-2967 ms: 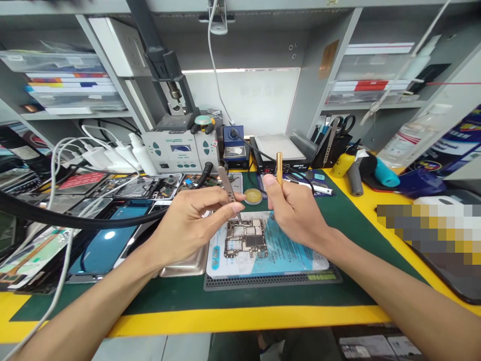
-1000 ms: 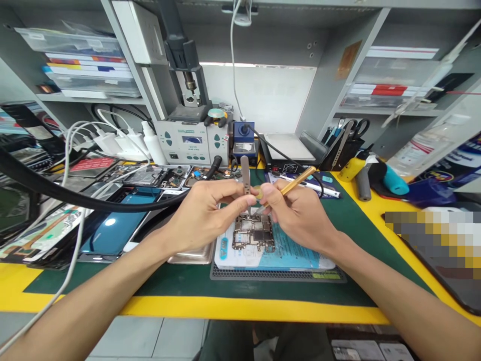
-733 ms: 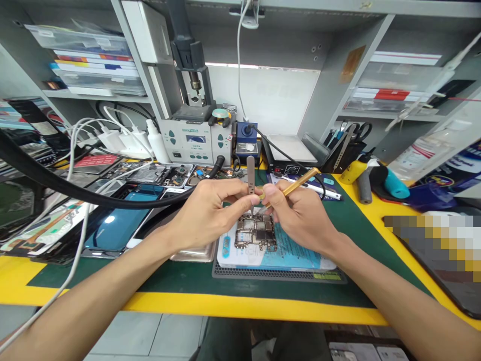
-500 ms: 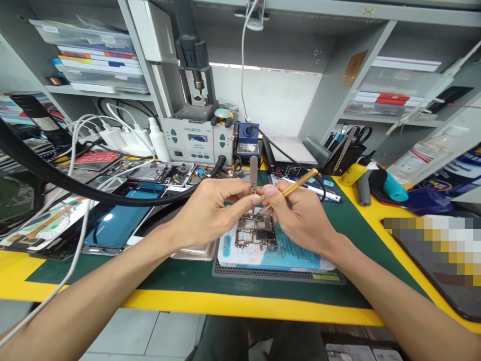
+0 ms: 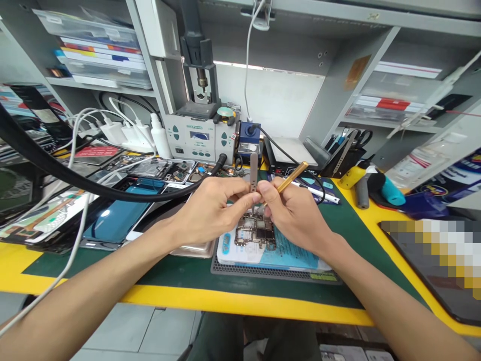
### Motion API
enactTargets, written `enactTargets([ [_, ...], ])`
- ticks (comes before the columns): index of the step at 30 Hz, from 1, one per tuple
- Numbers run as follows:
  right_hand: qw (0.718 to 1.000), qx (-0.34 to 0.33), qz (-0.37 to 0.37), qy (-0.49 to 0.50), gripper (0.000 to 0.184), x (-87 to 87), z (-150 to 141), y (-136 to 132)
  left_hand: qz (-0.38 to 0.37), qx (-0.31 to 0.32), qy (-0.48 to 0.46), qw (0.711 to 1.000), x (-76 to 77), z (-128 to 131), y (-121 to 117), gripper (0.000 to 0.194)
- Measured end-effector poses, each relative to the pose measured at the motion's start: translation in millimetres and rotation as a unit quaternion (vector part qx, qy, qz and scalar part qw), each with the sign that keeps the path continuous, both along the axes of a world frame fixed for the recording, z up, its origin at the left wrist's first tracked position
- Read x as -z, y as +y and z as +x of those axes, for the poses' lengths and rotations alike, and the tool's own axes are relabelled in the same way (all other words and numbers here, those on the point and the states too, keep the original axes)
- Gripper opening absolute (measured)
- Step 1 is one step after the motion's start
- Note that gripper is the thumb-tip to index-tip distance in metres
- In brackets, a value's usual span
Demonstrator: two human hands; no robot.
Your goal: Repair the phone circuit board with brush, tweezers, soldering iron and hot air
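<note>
Metal tweezers [image 5: 254,168] stand nearly upright in the closed fingers of my left hand [image 5: 218,205], tips pointing down at a phone circuit board [image 5: 257,233]. My right hand [image 5: 293,205] is closed around a gold pen-shaped tool [image 5: 295,175], which slants up to the right; its working tip is mostly hidden by my fingers, close above the board's upper edge. Both hands nearly meet over the board. The board lies on a white and blue pad [image 5: 289,253], which rests on a dark perforated mat [image 5: 270,273].
Phones and parts, including a blue phone panel [image 5: 124,210], crowd the left side. A thick black hose [image 5: 112,193] arcs across there. Behind stand a hot-air station [image 5: 199,138] and a blue soldering unit [image 5: 249,135]. A white pen [image 5: 319,194] and a tablet-like device [image 5: 424,281] lie right.
The gold tool has turned a little steeper, and its upper end has shifted left. My left hand still holds the tweezers over the board. The camera view has shifted slightly.
</note>
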State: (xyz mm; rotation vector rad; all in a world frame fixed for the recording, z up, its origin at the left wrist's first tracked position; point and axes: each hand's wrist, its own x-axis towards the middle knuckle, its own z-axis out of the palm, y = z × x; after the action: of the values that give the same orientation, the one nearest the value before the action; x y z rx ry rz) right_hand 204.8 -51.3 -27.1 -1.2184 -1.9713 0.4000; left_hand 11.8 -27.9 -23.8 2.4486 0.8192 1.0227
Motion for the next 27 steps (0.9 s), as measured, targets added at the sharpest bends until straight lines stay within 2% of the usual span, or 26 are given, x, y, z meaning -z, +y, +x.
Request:
enactTargets([
  [6,1.0,0.003,0.01,-0.012,0.046,-0.4,-2.3,0.3,0.058,0.006,0.021,0.998,-0.2,-1.3,1.3,0.029],
  [17,1.0,-0.012,-0.028,0.006,0.044,1.1,-0.9,-1.9,0.054,0.021,0.051,0.997,-0.9,-4.3,2.9,0.021],
  [27,0.999,0.008,-0.04,0.027,0.044,3.0,-0.3,-2.9,0.048,0.032,0.058,0.997,-1.1,-7.0,2.7,0.019],
])
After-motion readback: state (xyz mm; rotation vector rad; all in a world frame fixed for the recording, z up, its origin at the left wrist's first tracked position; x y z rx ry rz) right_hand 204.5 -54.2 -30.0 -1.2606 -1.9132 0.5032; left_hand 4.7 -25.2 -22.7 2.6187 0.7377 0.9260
